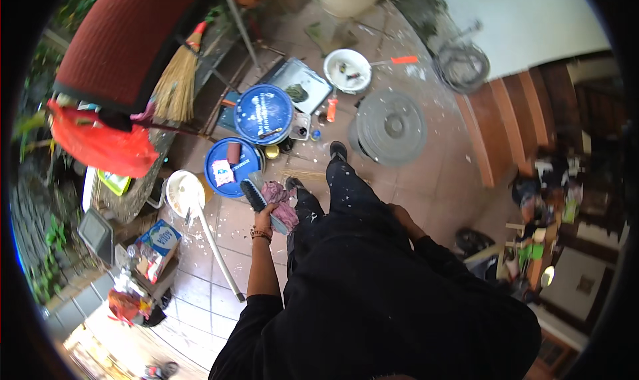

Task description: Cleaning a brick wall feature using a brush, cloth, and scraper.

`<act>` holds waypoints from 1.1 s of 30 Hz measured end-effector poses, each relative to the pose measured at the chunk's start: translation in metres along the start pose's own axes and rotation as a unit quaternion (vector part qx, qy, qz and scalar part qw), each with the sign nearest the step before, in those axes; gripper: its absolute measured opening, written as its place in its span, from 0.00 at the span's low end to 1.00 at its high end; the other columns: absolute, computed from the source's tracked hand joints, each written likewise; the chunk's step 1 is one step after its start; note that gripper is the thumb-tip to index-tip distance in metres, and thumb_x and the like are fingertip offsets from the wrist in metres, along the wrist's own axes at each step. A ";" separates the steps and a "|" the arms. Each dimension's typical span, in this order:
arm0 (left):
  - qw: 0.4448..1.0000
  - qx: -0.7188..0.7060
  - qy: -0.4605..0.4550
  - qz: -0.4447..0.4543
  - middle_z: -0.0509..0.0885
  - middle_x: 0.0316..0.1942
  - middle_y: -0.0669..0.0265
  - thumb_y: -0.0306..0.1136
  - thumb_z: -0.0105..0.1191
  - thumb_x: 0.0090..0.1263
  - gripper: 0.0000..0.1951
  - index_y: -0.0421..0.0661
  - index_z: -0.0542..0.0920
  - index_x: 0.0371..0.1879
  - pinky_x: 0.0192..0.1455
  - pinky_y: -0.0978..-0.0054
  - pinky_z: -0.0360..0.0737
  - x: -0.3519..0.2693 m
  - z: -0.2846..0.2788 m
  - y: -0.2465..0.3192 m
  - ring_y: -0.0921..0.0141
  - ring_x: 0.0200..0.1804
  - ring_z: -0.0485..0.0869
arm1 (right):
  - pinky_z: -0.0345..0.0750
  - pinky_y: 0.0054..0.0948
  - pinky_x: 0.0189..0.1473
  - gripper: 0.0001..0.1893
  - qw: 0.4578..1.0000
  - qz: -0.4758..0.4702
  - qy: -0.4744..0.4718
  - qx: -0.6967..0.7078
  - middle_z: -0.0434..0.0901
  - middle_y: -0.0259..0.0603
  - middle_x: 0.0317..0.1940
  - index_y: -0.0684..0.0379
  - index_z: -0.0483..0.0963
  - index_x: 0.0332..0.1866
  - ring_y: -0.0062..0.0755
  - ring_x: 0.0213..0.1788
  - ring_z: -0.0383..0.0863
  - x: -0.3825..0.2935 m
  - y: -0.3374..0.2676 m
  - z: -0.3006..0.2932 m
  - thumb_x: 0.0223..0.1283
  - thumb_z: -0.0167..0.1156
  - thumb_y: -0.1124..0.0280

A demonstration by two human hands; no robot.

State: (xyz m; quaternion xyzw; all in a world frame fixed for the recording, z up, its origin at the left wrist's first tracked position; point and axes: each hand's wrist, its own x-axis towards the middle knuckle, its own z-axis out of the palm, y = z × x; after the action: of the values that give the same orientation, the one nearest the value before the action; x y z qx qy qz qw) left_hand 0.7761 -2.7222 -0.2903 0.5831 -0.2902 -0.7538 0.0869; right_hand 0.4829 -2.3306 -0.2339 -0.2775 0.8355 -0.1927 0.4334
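Note:
My left hand (264, 219) holds a bundle: a dark-bristled brush (253, 196), a crumpled pink cloth (280, 208) and a greyish flat thing that I cannot name. Just beyond it stand two blue-lidded buckets; the nearer lid (212, 153) bears a reddish-brown roller sleeve (233, 152) and a small white and pink packet (223, 173). A brush-like tool lies on the farther lid (263, 111). My right hand (401, 217) hangs by my right thigh, partly hidden by it; whether its fingers hold anything does not show.
A white bucket (175, 190) with a long pole (219, 250) stands at left. Ahead are a paint tray (304, 80), a white basin (358, 88) with orange-handled tools and a grey lidded bin (407, 130). Brown steps (491, 130) rise at right. Paint spots mark the tiles.

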 end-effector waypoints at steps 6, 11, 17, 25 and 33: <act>1.000 -0.017 -0.025 -0.010 0.84 0.34 0.68 0.25 0.65 0.56 0.12 0.42 0.82 0.40 0.39 0.71 0.81 -0.010 0.046 0.020 0.69 0.33 0.84 | 0.79 0.43 0.52 0.22 0.983 0.081 0.057 0.155 0.84 0.59 0.43 0.65 0.80 0.46 0.57 0.50 0.84 -0.050 0.094 0.054 0.56 0.63 0.56; 0.999 0.017 -0.041 -0.007 0.84 0.31 0.68 0.26 0.65 0.58 0.08 0.43 0.82 0.36 0.36 0.71 0.81 -0.026 0.086 0.016 0.69 0.31 0.84 | 0.78 0.45 0.54 0.24 0.984 0.086 0.054 0.146 0.84 0.60 0.46 0.66 0.80 0.49 0.59 0.51 0.83 -0.085 0.148 0.079 0.56 0.62 0.56; 0.994 0.056 -0.099 -0.010 0.85 0.31 0.71 0.30 0.64 0.61 0.04 0.47 0.84 0.29 0.43 0.72 0.81 -0.071 0.178 0.000 0.71 0.35 0.84 | 0.78 0.45 0.55 0.24 0.985 0.116 0.065 0.112 0.84 0.60 0.48 0.66 0.80 0.51 0.58 0.53 0.83 -0.141 0.234 0.106 0.56 0.62 0.58; 0.945 -0.058 -0.308 -0.092 0.85 0.53 0.59 0.34 0.56 0.60 0.22 0.41 0.79 0.55 0.67 0.61 0.75 -0.084 0.327 -0.095 0.60 0.58 0.82 | 0.79 0.43 0.54 0.19 0.962 0.168 0.113 0.184 0.84 0.58 0.47 0.63 0.81 0.49 0.55 0.51 0.84 -0.215 0.328 0.050 0.62 0.59 0.59; 0.895 -0.024 -0.433 -0.110 0.84 0.57 0.60 0.34 0.57 0.60 0.26 0.41 0.77 0.60 0.72 0.58 0.70 -0.135 0.509 -0.148 0.60 0.60 0.81 | 0.82 0.38 0.48 0.16 0.892 0.110 0.395 0.189 0.83 0.49 0.46 0.59 0.80 0.53 0.44 0.49 0.84 -0.228 0.269 -0.168 0.64 0.64 0.63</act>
State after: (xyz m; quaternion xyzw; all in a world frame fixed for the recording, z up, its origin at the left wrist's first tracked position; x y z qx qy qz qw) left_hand 0.3750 -2.3668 -0.1814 0.2253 -0.2149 -0.9431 -0.1165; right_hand 0.3708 -1.9658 -0.1524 0.0020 0.9107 -0.3918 0.1305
